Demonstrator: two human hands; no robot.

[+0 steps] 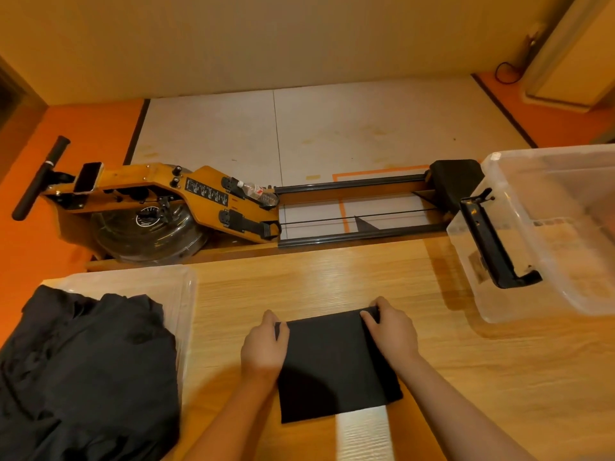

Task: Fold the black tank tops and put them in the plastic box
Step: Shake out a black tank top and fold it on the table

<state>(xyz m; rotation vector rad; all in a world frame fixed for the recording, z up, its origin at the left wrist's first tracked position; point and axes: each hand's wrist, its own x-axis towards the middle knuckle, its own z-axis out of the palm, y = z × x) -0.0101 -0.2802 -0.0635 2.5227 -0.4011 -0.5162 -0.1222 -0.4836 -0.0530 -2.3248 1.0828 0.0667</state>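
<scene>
A pale wooden table (332, 277) stands before a beige wall (266, 38), with an orange floor (66, 128), a white mat (332, 128) and a rowing machine (206, 201) beyond it. At the table's middle lies the folded black tank top (336, 367); the left hand (264, 349) and right hand (391, 331) pinch its far corners. The plastic box (519, 207), far right, is cut off, its contents perhaps blurred by the cloudy wall. The pile of black tank tops (86, 371) runs off-frame left

A rowing machine (206, 194) lies beyond the wooden table (332, 277).
</scene>
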